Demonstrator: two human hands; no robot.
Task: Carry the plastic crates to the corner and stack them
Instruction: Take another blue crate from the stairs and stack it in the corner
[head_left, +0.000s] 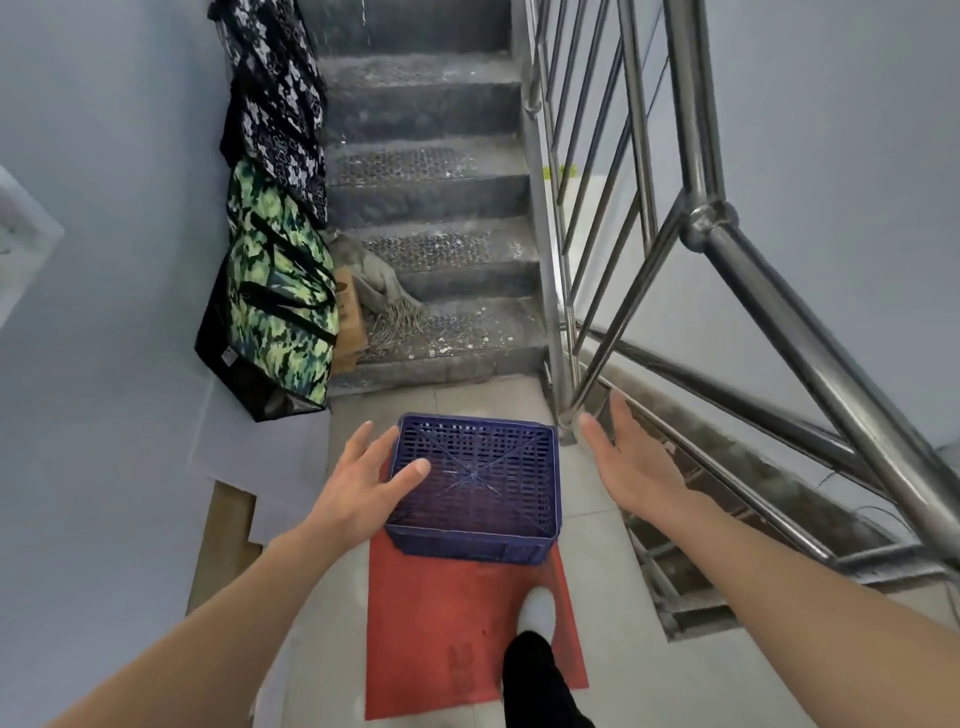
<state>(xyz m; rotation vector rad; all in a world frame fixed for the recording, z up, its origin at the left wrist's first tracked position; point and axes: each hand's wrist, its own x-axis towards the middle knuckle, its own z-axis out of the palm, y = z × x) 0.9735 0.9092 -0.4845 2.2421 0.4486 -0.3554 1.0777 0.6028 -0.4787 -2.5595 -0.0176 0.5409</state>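
A dark blue plastic crate (483, 488) with perforated walls and floor sits upright on the far end of a red floor mat (441, 623), on the tiled landing. My left hand (363, 483) hovers at the crate's left rim, fingers spread, thumb over the inside edge; I cannot tell whether it touches the rim. My right hand (628, 462) is open to the right of the crate, palm facing it, a short gap away. Neither hand holds anything. No other crate is in sight.
Concrete stairs (431, 249) rise straight ahead. Patterned bags (275, 312) lean along the left wall by the bottom steps. A steel railing (727, 312) runs on the right, with descending stairs beyond it. My foot in a white shoe (537, 613) stands on the mat.
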